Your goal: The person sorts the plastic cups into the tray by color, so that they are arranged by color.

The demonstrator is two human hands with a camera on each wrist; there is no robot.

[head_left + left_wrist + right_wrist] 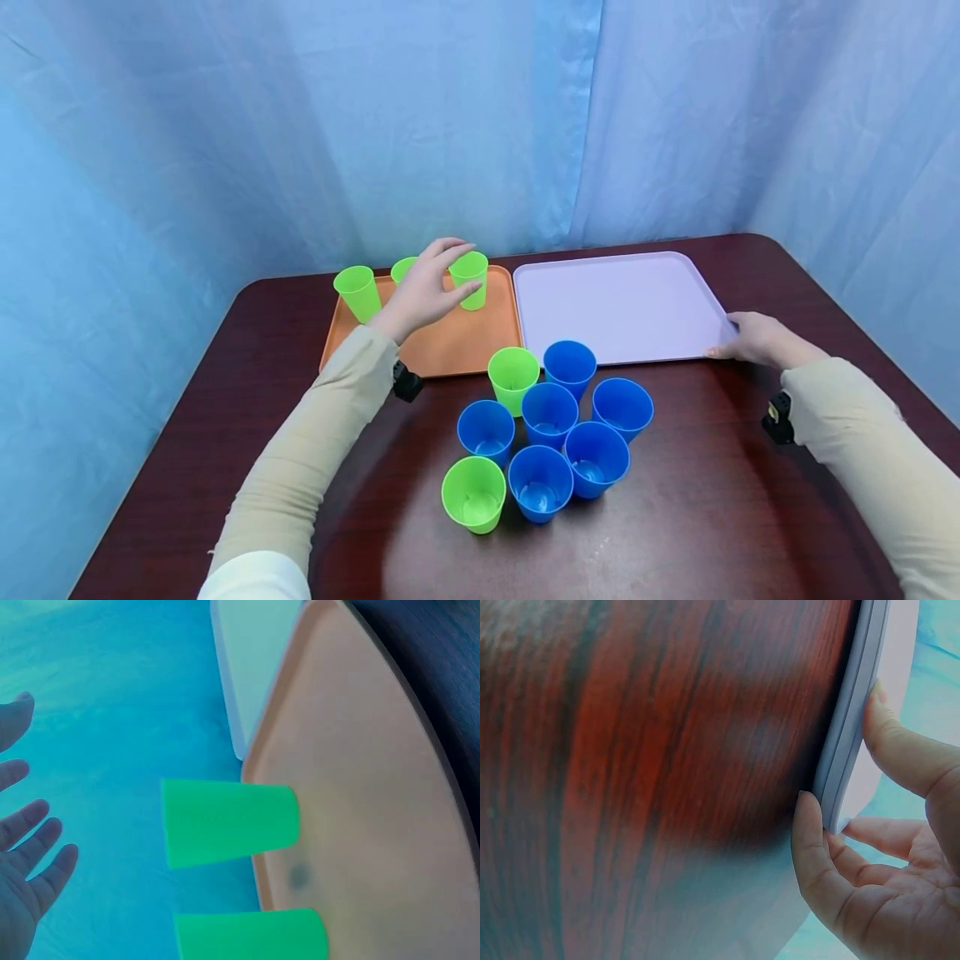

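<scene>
Dark wooden table (712, 517), six blue cups (550, 414) (clustered near the front), blue curtain (225, 125) behind

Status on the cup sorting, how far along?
Done: three green cups stand on the orange tray. In hand: left hand open at the third green cup; right hand holds the lilac tray, no cups on it. Left on the table: two green, six blue.

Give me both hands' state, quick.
Left hand: open, fingers spread beside a green cup on the orange tray.
Right hand: pinching the lilac tray at its corner.
</scene>
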